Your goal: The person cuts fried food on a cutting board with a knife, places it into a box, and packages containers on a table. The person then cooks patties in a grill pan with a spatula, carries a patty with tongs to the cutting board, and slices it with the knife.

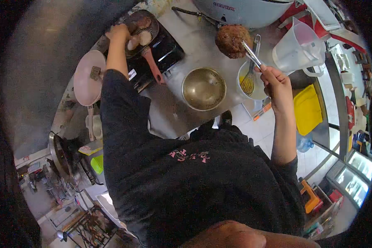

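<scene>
My right hand (276, 80) is closed around metal tongs (253, 54). The tips of the tongs meet a large, round, rough brown piece of food (232, 40) above the counter; whether they clamp it or only touch it I cannot tell. Close to that hand, a whisk (248, 82) leans in a white container (258, 89) with something yellow inside. My left hand (118, 31) is at the left edge of a dark frying pan (146, 43), its fingers mostly hidden. Several pale and browned food pieces (145, 38) lie in the pan, which sits on a black stove (169, 47).
A metal bowl (203, 89) stands mid-counter. To the left is a pink pan (84, 82) with a small dark piece in it. A clear plastic jug (297, 47) and a large grey pot (252, 12) stand at the back right. A yellow tray (308, 109) is on the right.
</scene>
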`<state>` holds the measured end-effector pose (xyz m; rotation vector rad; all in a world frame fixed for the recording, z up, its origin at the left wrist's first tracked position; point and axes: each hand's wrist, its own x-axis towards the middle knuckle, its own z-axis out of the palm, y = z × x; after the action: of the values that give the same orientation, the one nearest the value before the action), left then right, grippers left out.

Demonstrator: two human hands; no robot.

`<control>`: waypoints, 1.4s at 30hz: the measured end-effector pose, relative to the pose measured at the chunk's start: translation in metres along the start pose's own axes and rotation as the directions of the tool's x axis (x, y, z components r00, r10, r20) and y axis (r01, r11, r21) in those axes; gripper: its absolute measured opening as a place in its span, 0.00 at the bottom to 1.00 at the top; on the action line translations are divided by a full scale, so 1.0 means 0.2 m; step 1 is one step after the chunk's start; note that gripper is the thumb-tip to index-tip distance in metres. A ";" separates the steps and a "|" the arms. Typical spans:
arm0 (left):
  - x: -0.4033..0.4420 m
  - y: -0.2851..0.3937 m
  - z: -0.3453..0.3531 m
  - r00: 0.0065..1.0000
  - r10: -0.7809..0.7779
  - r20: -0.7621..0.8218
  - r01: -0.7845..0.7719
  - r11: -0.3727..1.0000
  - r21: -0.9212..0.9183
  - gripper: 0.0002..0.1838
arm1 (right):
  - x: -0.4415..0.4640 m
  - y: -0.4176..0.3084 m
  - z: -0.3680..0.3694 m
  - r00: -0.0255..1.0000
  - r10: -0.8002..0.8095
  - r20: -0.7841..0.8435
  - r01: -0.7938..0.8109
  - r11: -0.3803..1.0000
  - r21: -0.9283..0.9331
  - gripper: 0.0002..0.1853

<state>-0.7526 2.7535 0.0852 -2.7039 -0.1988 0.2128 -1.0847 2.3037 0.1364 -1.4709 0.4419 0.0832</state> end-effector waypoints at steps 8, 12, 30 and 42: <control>-1.54 -0.17 -0.48 0.919 0.344 -0.193 -0.392 0.742 -0.543 0.19 | 0.27 -0.11 0.23 0.989 -0.107 0.106 0.135 0.943 -0.304 0.13; -1.96 0.00 -0.07 0.775 0.623 0.111 -0.324 0.541 -0.776 0.24 | 0.55 -0.10 0.52 0.944 -0.189 0.270 0.265 0.922 -0.283 0.13; -2.43 0.06 0.61 0.962 0.184 0.203 0.173 0.169 -0.970 0.17 | 1.30 0.21 1.70 0.849 -0.370 0.377 0.499 0.330 -0.801 0.24; -2.30 0.26 0.45 0.731 0.657 0.185 0.073 0.194 -0.978 0.17 | 1.26 0.28 1.57 0.924 -0.218 0.315 0.368 0.730 -0.576 0.15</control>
<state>-1.2141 2.6644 0.0367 -3.7827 0.1836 1.6370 -0.7961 2.5615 0.0100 -2.1541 -0.0371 0.1527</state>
